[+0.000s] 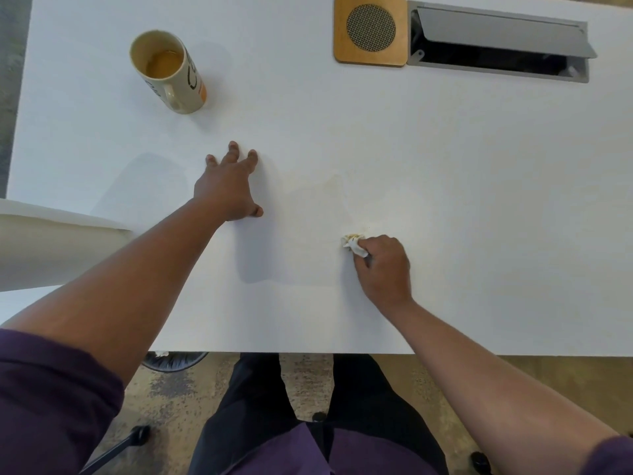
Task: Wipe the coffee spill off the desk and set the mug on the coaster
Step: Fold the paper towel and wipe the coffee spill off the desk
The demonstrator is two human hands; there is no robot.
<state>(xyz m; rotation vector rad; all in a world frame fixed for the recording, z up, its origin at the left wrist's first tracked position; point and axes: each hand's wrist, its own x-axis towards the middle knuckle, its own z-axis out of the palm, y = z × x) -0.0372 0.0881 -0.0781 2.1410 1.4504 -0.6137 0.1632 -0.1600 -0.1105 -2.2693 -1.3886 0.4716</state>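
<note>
A cream mug [171,72] with coffee inside stands at the far left of the white desk [445,166]. The square wooden coaster [370,30] with a round mesh centre lies empty at the far middle. My right hand [383,265] grips a crumpled, coffee-stained tissue [353,244] and presses it on the desk near the front. A faint pale coffee smear [334,183] shows on the desk just beyond the tissue. My left hand [227,186] rests flat on the desk with its fingers spread, holding nothing, below the mug.
A grey cable hatch [496,42] with its lid raised is set into the desk right of the coaster. A second white surface [51,248] adjoins at the left. A bin [174,359] and chair legs sit under the desk's front edge.
</note>
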